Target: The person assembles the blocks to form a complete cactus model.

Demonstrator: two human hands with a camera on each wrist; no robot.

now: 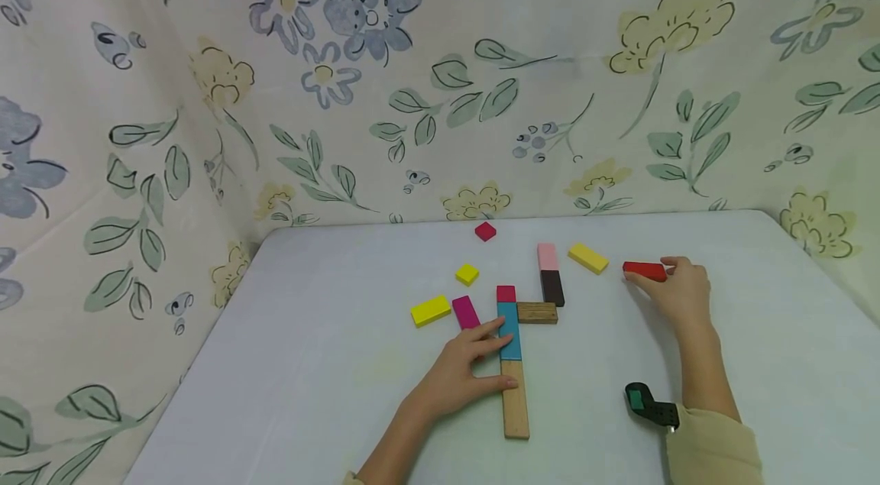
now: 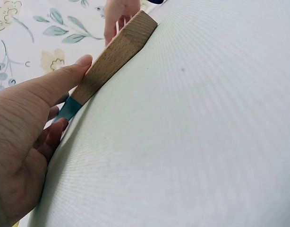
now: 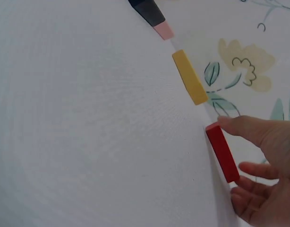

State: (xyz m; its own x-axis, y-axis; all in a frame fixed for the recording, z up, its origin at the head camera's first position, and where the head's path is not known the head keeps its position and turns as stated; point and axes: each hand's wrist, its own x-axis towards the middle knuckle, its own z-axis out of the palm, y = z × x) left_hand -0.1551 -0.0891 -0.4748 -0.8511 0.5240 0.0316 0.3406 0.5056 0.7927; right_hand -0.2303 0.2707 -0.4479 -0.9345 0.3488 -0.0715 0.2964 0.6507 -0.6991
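In the head view my left hand [image 1: 457, 369] rests over a line of blocks, its fingertips on the blue block [image 1: 509, 331] and its thumb on the long wooden block [image 1: 515, 412]. A crimson block [image 1: 506, 293] caps the far end of that line. A brown wooden block [image 1: 537, 312] sticks out to its right. At the far right, my right hand [image 1: 677, 294] pinches a red block [image 1: 645, 271] by its ends between thumb and fingers. The right wrist view shows this red block [image 3: 222, 152] close to the white tabletop.
Left of the line lie a magenta block [image 1: 466, 312] and a bright yellow block [image 1: 431, 311]. Farther back are a small yellow block [image 1: 467, 274], a red cube [image 1: 485, 231], pink [image 1: 547, 257] and black [image 1: 552, 288] blocks end to end, and another yellow block [image 1: 588, 259]. A floral curtain [image 1: 426, 149] hangs behind.
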